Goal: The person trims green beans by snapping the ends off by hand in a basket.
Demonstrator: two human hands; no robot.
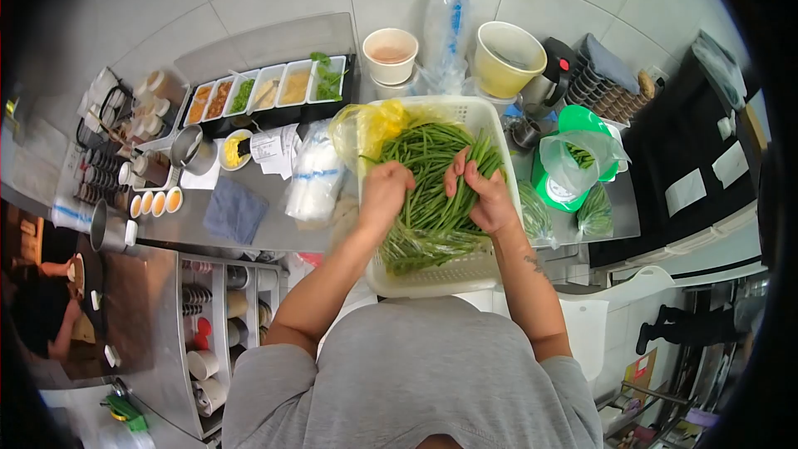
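A large heap of long green beans (pixel 432 158) fills the white perforated basket (pixel 490 112) in front of me, with clear plastic film around its near side. My left hand (pixel 386 191) is closed over the left part of the heap, fingers curled inward; what they pinch is hidden. On the right, my right hand (pixel 489 198) holds several green beans between thumb and fingers, palm side partly showing. A yellow plastic bag (pixel 378 129) lies in the basket's far left corner.
Left of the basket are a wrapped white bundle (pixel 316 179), a blue cloth (pixel 235 210) and a rack of food trays (pixel 270 87). A green scale (pixel 559 187) with a bag of beans stands right. A co-worker (pixel 50 308) is at far left.
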